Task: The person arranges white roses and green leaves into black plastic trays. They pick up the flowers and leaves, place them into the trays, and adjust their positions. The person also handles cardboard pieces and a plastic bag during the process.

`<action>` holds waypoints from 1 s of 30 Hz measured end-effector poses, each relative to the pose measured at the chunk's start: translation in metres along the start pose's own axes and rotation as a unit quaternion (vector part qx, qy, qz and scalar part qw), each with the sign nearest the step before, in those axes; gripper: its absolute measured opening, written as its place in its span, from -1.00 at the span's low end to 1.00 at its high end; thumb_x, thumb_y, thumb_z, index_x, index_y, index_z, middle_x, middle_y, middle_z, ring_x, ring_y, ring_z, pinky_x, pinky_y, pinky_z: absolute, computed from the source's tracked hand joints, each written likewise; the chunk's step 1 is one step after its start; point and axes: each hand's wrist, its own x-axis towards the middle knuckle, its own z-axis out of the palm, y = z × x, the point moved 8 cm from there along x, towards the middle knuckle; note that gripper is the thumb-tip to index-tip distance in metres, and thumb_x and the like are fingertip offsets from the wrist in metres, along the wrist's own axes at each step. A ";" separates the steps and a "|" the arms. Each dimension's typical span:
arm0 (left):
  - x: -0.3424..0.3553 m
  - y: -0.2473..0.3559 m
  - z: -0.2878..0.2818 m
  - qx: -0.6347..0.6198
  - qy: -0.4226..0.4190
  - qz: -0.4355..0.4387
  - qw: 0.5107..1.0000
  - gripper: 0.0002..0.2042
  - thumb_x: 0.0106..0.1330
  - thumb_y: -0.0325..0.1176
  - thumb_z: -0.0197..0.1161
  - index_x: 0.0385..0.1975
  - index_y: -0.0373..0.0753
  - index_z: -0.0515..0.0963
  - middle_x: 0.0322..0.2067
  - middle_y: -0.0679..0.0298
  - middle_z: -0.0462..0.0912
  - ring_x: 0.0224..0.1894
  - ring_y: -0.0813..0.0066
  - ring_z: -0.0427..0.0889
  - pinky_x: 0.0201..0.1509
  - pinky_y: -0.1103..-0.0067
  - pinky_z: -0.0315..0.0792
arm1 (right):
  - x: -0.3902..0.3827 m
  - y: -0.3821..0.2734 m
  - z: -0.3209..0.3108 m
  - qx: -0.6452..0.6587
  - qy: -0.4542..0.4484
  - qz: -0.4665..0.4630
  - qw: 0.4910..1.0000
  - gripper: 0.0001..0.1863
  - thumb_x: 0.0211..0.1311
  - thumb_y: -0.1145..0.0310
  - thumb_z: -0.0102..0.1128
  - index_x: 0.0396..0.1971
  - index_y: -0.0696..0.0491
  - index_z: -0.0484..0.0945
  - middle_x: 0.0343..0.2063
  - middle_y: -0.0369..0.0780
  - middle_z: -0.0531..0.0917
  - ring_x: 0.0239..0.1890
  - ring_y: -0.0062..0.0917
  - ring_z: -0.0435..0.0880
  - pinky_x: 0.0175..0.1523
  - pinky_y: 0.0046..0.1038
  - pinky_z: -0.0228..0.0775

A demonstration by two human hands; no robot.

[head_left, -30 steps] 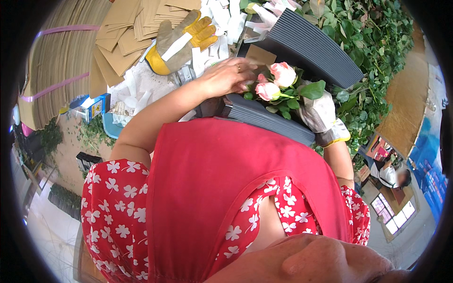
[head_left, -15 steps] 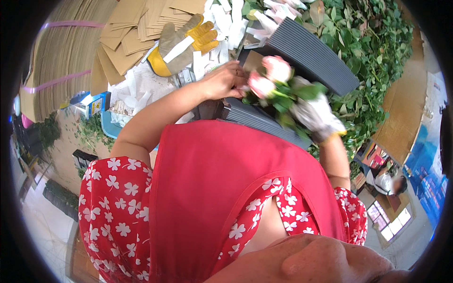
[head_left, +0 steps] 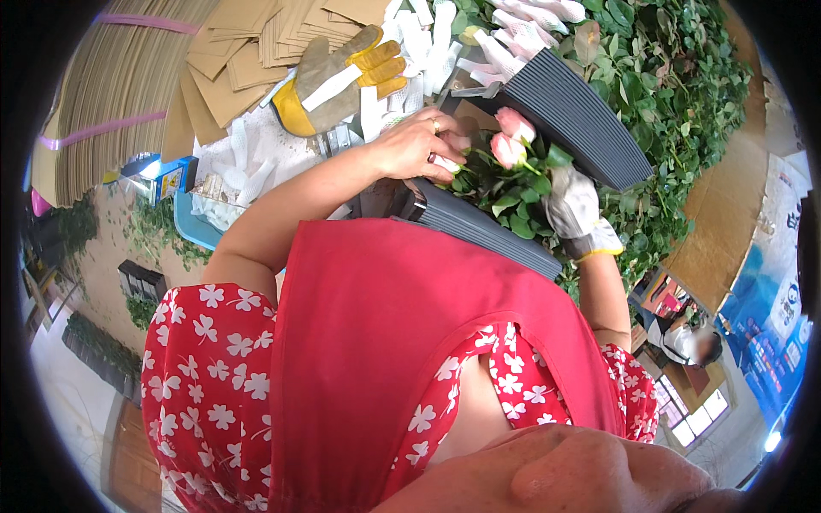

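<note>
Your bare left hand (head_left: 428,147) curls over a pale rosebud (head_left: 445,168), your gloved right hand (head_left: 571,207) holds two pink roses (head_left: 510,150) by their leafy stems (head_left: 523,203) between dark ridged panels (head_left: 581,120), and a yellow-and-grey glove (head_left: 335,81) lies beside cardboard pieces (head_left: 227,98), white mesh sleeves (head_left: 441,36) alongside.

Blue banner (head_left: 758,321) and paned window (head_left: 700,419)

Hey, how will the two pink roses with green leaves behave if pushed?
The two pink roses probably bruise easily: their petals look thin. The flat green leaves likely bend. Apparently held in the white-gloved right hand, the roses seem light.
</note>
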 end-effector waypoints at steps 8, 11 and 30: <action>0.010 -0.007 0.004 0.016 -0.031 -0.019 0.999 -0.51 -0.07 -0.31 0.45 -0.03 -0.13 0.62 0.07 0.25 0.51 0.05 0.17 0.39 0.19 0.35 0.29 | -0.008 -0.032 -0.074 -0.025 0.097 -0.020 0.995 -0.64 0.02 0.37 0.29 -0.14 0.14 0.56 -0.25 -0.05 0.65 -0.28 -0.15 0.62 -0.18 -0.19 0.47; 0.012 -0.004 -0.001 0.064 -0.013 -0.015 0.998 -0.54 -0.06 -0.28 0.46 -0.07 -0.15 0.63 0.12 0.17 0.47 0.06 0.12 0.40 0.24 0.31 0.29 | 0.013 -0.014 0.021 -0.090 -0.164 -0.017 0.982 -0.70 0.05 0.34 0.18 -0.17 0.09 0.54 -0.23 -0.08 0.63 -0.31 -0.18 0.65 -0.21 -0.27 0.53; 0.025 -0.002 -0.014 0.041 0.032 0.034 0.998 -0.76 0.01 -0.18 0.45 -0.28 0.03 0.71 -0.01 0.20 0.55 0.01 0.17 0.45 0.12 0.35 0.40 | -0.004 -0.017 -0.046 -0.002 -0.076 0.033 0.997 -0.53 0.06 0.39 0.20 0.04 0.08 0.45 -0.15 -0.04 0.59 -0.09 -0.16 0.60 0.02 -0.20 0.45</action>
